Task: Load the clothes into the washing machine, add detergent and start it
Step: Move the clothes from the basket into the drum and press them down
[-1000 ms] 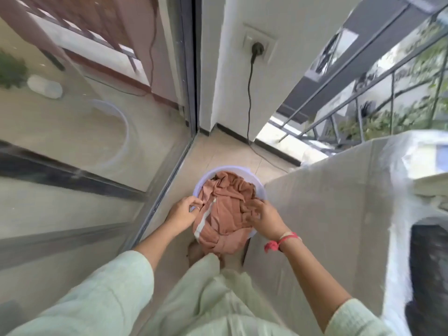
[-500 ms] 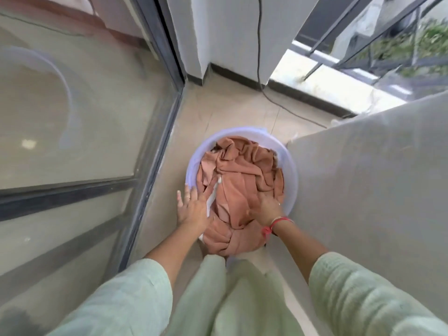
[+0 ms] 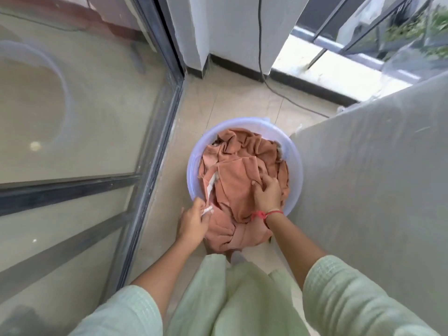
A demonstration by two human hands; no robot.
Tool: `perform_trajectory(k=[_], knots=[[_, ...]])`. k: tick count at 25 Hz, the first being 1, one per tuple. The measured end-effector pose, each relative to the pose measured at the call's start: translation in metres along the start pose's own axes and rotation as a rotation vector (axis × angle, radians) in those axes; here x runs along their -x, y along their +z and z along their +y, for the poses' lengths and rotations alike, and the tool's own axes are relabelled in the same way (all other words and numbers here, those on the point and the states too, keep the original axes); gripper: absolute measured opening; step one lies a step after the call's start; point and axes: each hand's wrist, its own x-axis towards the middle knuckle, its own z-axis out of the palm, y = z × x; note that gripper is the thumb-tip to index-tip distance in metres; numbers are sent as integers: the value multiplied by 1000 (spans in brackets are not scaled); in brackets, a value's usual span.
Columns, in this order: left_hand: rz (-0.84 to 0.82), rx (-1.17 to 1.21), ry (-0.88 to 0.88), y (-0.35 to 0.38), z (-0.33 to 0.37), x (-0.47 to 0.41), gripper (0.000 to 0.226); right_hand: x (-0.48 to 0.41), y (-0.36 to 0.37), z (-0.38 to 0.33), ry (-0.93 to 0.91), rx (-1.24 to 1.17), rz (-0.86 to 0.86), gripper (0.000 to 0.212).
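A pale lilac plastic basin [image 3: 294, 163] stands on the tiled floor, filled with crumpled terracotta-orange clothes [image 3: 238, 175] that spill over its near rim. A white strip runs along the cloth's left edge. My left hand [image 3: 192, 223] is at the basin's near-left rim, its fingers curled round the cloth's white-trimmed edge. My right hand [image 3: 266, 192], a red thread at the wrist, lies on top of the pile with its fingers digging into a fold. The washing machine [image 3: 378, 178], wrapped in a translucent cover, rises just right of the basin.
A glass sliding door [image 3: 80, 132] with a grey frame walls the left side. A black power cable [image 3: 269, 86] hangs down the white wall and trails over the floor behind the basin. A railing and greenery are at the top right.
The view has dipped closer over the basin. My left hand went from flat and spread on the clothes to gripping the white-trimmed edge; my right hand shifted up onto the pile.
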Motion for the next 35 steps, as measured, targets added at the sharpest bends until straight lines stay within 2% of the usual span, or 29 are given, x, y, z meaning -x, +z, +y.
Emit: perform_trajectory(k=[3, 5, 8, 11, 14, 15, 18, 20, 22, 25, 28, 29, 30, 32, 34, 35], knots=[[108, 148, -70, -41, 21, 43, 14, 43, -54, -43, -52, -206, 134, 11], [186, 272, -68, -74, 42, 63, 13, 74, -94, -72, 7, -437, 192, 14], [262, 449, 74, -140, 85, 88, 18, 120, -157, -127, -72, -561, 222, 12], [313, 380, 242, -207, 125, 98, 17, 159, -217, -187, -233, -541, 273, 23], [315, 390, 418, -271, 172, 114, 22, 202, -281, -246, -354, -565, 306, 20], [338, 377, 477, -289, 190, 123, 20, 218, -299, -260, -393, -539, 311, 32], [411, 391, 659, -336, 243, 161, 6, 253, -339, -284, -484, -191, 441, 101], [434, 366, 794, -362, 275, 186, 12, 267, -356, -293, -518, 57, 546, 120], [478, 294, 907, -384, 301, 212, 18, 277, -372, -299, -545, 111, 633, 112], [553, 248, 1023, -412, 329, 235, 10, 291, -398, -310, -676, 132, 747, 84], [640, 217, 1066, -433, 346, 253, 12, 310, -415, -317, -822, 277, 834, 74], [663, 209, 1065, -438, 350, 257, 14, 316, -418, -321, -845, 247, 866, 67], [674, 204, 1075, -440, 354, 262, 17, 319, -420, -324, -859, 138, 880, 57], [667, 190, 1142, -439, 358, 274, 19, 329, -423, -334, -905, -275, 825, 34], [632, 211, 1208, -433, 360, 283, 18, 340, -425, -347, -881, -727, 601, 15], [603, 230, 1233, -430, 361, 288, 17, 346, -426, -352, -867, -850, 449, 17]])
